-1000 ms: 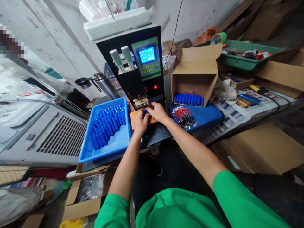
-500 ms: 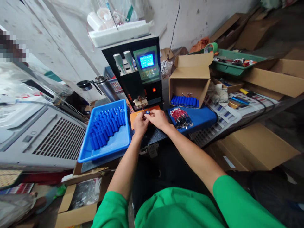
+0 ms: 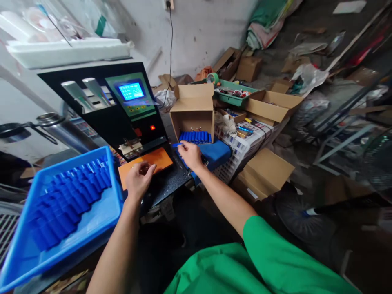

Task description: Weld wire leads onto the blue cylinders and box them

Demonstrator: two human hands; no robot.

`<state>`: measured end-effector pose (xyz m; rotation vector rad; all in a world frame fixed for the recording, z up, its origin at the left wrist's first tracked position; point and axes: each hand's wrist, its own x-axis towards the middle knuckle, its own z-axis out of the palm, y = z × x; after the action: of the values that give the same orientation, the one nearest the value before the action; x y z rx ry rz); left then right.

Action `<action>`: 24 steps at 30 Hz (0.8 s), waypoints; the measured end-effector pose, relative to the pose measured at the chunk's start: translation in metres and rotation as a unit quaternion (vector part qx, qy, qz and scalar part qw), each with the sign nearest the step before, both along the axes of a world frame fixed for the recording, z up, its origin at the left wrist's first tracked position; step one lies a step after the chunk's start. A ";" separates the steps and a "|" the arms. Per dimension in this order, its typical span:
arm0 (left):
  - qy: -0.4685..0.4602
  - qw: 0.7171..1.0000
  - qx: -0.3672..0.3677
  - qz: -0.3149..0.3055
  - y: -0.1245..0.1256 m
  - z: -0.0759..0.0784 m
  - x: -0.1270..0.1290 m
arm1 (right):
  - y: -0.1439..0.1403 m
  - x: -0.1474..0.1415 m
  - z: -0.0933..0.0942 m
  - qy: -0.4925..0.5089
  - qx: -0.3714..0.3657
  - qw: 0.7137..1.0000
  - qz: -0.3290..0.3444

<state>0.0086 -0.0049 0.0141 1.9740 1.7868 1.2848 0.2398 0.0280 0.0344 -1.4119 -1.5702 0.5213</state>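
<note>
My right hand (image 3: 190,155) is closed, pinching a blue battery cell (image 3: 176,145) between thumb and fingers. That cell lies sideways, just in front of the open cardboard box (image 3: 192,112), where a row of blue cells (image 3: 196,137) stands. Over the orange board (image 3: 162,158), my left hand (image 3: 140,177) has loosely curved fingers with the thumb apart, and I see nothing in it. Above this hand is the black welding machine (image 3: 134,126) with a lit screen. The bundle of red and black wires is mostly hidden behind my right hand and forearm.
A blue tray (image 3: 101,228) full of blue cells stands at the left. Behind it are a steel flask (image 3: 65,130) and its cup. To the right are a blue pad (image 3: 219,151), a white plastic crate (image 3: 229,157), a green tray (image 3: 232,98) and cardboard boxes.
My hands have come apart. The right one has moved right with the cell toward the cardboard box; the left one stays by the machine. The view has swung to the right.
</note>
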 end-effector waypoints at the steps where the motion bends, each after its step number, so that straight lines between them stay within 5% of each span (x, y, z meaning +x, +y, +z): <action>1: 0.004 1.000 -0.001 0.005 0.000 0.002 0.000 | 0.004 0.021 -0.004 -0.017 0.035 0.998 -0.058; 4: 0.012 1.000 -0.008 0.022 -0.002 0.007 0.002 | 0.015 0.079 -0.021 -0.083 0.080 0.985 -0.132; 8: 0.019 0.999 -0.017 0.038 -0.001 0.008 0.002 | 0.027 0.121 -0.044 -0.194 0.027 0.968 -0.157; 17: 0.018 0.999 -0.014 0.034 -0.001 0.006 0.001 | 0.048 0.111 -0.050 -0.304 -0.113 0.928 -0.184; 24: 0.027 0.999 -0.022 0.039 0.002 0.002 0.000 | 0.043 0.124 -0.056 -0.269 -0.115 0.942 -0.162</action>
<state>0.0086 -0.0032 0.0162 1.9508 1.9190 1.2146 0.3635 0.0705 -0.0221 -2.0754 -1.6732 0.1202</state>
